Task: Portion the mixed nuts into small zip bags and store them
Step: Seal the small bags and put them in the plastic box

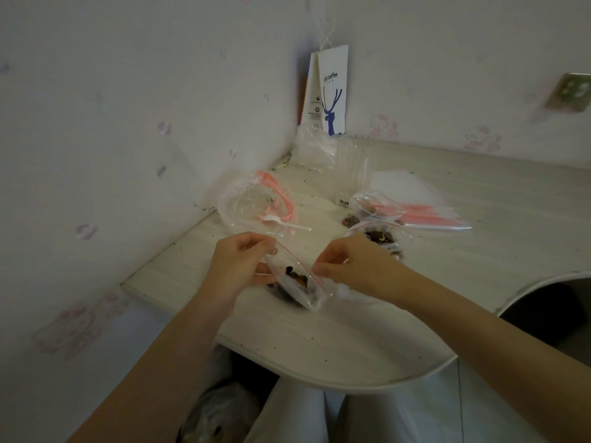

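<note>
Pale desk point(319, 340) sat in a wallpapered corner. Upper centre, a white paper bag point(329, 91) read "coffee" above a blue deer, with clear cups point(345, 167) lying below it. Centre left, a clear tub point(252, 209) held a white spoon point(281, 221). Right of centre lay empty zip bags point(415, 199), with filled bags point(380, 236) just beside your right hand point(348, 263). The zip bag of nuts point(297, 282) hung mid-frame between your hands. Your left hand point(243, 260) pinched one end of its red seal strip, and your right hand pinched the other.
</note>
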